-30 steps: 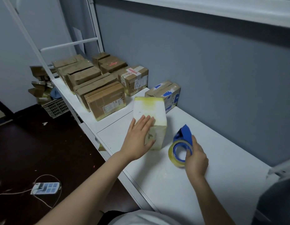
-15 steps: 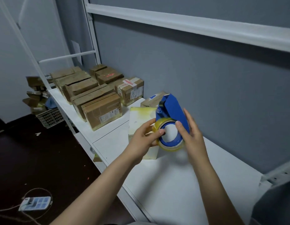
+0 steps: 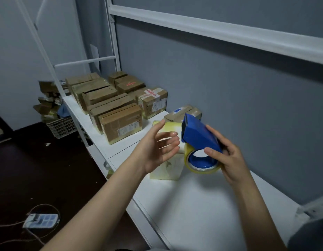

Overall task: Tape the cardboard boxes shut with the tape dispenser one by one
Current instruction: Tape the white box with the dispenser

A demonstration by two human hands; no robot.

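One right hand (image 3: 231, 160) holds one blue plastic tape dispenser (image 3: 198, 136) up in the air, just over the white table (image 3: 202, 205). Its thumb and fingers curl around the blue body. One roll of clear yellowish tape (image 3: 202, 168) sits in the bottom of it.

One left hand (image 3: 157, 151) is just beside the dispenser, not touching it. Its fingers are spread apart and hold nothing. It is blurry.

Behind that hand, one pale white and yellow cardboard box (image 3: 168, 171) stands on the table. I cannot tell if the hand touches it. One small brown box with blue marks (image 3: 182, 113) sits just behind it, near the wall.

Farther along the table is a bunch of brown cardboard boxes (image 3: 121, 125) packed close together. I count at least eight.

On the dark floor lie one white power strip (image 3: 41, 220) and one plastic basket (image 3: 61, 126).
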